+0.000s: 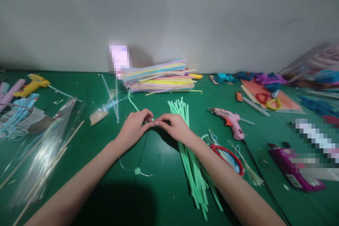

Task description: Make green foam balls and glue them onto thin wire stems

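My left hand [135, 124] is pinched around a light green pipe cleaner [133, 101], whose free end sticks up and away past the knuckles. My right hand [173, 126] meets it fingertip to fingertip, closed on the same pipe cleaner where a small green bit shows; the exact grip is partly hidden. Below the hands, a small green piece [137, 171] sits on a thin curved clear strand lying on the table. A loose bundle of green pipe cleaners [194, 169] lies partly under my right wrist.
Multicoloured pipe cleaners [161, 77] are stacked by the wall. On the right are a pink glue gun [230, 120], red-handled scissors [235, 157] and a purple package [293, 169]. A yellow glue gun [34, 84], a bag of beads [99, 114] and wooden sticks [55, 162] lie left.
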The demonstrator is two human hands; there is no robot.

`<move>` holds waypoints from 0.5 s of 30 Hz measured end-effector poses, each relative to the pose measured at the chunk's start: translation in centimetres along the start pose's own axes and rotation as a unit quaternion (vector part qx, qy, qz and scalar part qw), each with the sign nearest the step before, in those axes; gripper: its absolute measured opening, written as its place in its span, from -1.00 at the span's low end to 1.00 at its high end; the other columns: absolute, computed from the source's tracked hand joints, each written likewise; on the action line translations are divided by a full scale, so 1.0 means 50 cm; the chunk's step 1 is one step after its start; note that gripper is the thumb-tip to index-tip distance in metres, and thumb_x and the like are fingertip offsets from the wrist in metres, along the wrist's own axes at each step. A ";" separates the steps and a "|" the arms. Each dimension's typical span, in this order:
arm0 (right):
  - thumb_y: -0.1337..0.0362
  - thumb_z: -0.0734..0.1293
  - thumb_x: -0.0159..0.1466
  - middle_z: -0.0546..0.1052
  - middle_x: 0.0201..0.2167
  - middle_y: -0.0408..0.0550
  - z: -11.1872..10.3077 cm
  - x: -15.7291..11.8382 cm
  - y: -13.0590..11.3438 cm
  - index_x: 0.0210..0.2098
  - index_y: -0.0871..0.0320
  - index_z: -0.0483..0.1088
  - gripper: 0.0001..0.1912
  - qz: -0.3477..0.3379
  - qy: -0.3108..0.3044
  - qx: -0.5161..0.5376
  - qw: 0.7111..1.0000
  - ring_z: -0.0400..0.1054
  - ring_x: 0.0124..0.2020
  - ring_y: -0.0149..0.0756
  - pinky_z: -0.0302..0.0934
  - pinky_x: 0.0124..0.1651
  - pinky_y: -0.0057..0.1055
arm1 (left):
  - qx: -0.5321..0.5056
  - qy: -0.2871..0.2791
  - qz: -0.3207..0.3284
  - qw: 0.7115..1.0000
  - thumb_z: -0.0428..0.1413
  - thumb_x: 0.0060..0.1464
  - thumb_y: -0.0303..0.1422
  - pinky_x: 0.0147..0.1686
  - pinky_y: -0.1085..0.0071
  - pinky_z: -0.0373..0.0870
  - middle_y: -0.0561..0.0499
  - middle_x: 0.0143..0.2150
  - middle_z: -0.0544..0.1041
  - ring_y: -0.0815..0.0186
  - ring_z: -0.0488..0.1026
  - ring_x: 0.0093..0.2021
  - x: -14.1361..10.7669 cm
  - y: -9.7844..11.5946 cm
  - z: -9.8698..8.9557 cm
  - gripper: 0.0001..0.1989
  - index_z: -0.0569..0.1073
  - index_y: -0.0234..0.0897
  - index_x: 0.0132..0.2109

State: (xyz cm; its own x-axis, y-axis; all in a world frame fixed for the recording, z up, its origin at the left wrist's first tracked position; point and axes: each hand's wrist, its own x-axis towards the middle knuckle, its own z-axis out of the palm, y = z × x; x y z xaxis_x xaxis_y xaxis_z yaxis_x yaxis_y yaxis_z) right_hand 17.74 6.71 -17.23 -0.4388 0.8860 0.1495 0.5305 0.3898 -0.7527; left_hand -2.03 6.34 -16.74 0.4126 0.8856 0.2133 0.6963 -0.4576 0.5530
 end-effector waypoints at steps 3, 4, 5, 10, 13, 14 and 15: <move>0.30 0.36 0.35 0.68 -0.34 -0.12 -0.002 0.008 0.004 -0.26 0.14 0.58 -0.86 0.008 -0.008 0.011 1.000 0.51 -0.35 -0.35 0.25 -0.30 -0.47 | 0.028 -0.002 0.002 1.000 0.12 0.27 -0.32 -0.22 0.28 0.35 0.02 -0.27 0.58 0.21 0.51 -0.26 0.000 0.000 -0.002 -0.90 0.38 -0.23 -0.13; 0.30 0.36 0.35 0.67 -0.35 -0.12 -0.003 0.010 0.003 -0.27 0.14 0.58 -0.87 0.007 -0.008 0.009 1.000 0.50 -0.36 -0.35 0.24 -0.30 -0.47 | 0.040 -0.011 0.013 0.999 0.13 0.26 -0.31 -0.20 0.26 0.34 0.01 -0.27 0.58 0.19 0.50 -0.25 0.000 0.000 -0.006 -0.90 0.38 -0.22 -0.15; 0.31 0.36 0.35 0.66 -0.36 -0.12 -0.004 0.011 0.001 -0.29 0.15 0.57 -0.87 0.006 -0.007 0.004 1.000 0.48 -0.37 -0.36 0.23 -0.30 -0.47 | 0.052 -0.023 0.027 0.998 0.14 0.26 -0.30 -0.18 0.23 0.32 0.01 -0.27 0.57 0.17 0.49 -0.23 -0.001 0.000 -0.010 -0.90 0.39 -0.22 -0.17; 0.33 0.35 0.34 0.61 -0.40 -0.11 -0.004 0.009 -0.008 -0.32 0.16 0.52 -0.88 -0.008 -0.008 -0.028 1.000 0.42 -0.39 -0.36 0.18 -0.28 -0.44 | 0.102 -0.070 0.079 0.989 0.10 0.28 -0.29 -0.15 0.20 0.28 -0.01 -0.25 0.56 0.13 0.45 -0.18 -0.005 0.001 -0.030 -0.90 0.44 -0.21 -0.18; 0.33 0.34 0.35 0.58 -0.40 -0.10 -0.001 0.006 -0.009 -0.34 0.16 0.49 -0.87 -0.015 -0.010 -0.043 0.999 0.39 -0.38 -0.36 0.16 -0.28 -0.43 | 0.124 -0.075 0.075 0.987 0.05 0.31 -0.28 -0.19 0.24 0.30 -0.02 -0.27 0.53 0.15 0.45 -0.22 -0.006 0.000 -0.029 -0.87 0.42 -0.22 -0.18; 0.34 0.34 0.35 0.58 -0.40 -0.10 0.000 0.006 -0.009 -0.35 0.16 0.48 -0.87 -0.017 -0.010 -0.047 0.999 0.39 -0.39 -0.35 0.16 -0.28 -0.43 | 0.131 -0.075 0.072 0.986 0.04 0.32 -0.27 -0.21 0.25 0.31 -0.03 -0.28 0.53 0.15 0.45 -0.23 -0.006 0.000 -0.028 -0.86 0.42 -0.23 -0.18; 0.34 0.34 0.34 0.57 -0.40 -0.10 0.001 0.006 -0.009 -0.35 0.16 0.47 -0.87 -0.019 -0.011 -0.051 0.998 0.38 -0.38 -0.35 0.15 -0.29 -0.43 | 0.138 -0.075 0.069 0.985 0.04 0.32 -0.26 -0.22 0.26 0.32 -0.03 -0.28 0.52 0.15 0.45 -0.24 -0.007 0.000 -0.026 -0.85 0.41 -0.24 -0.18</move>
State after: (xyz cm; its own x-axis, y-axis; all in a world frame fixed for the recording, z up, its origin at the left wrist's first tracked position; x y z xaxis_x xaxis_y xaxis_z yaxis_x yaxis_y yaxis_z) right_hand 17.36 6.79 -16.88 -0.4757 0.8645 0.1621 0.5836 0.4481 -0.6773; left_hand -2.94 6.14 -15.78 0.5819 0.8014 0.1381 0.7527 -0.5950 0.2819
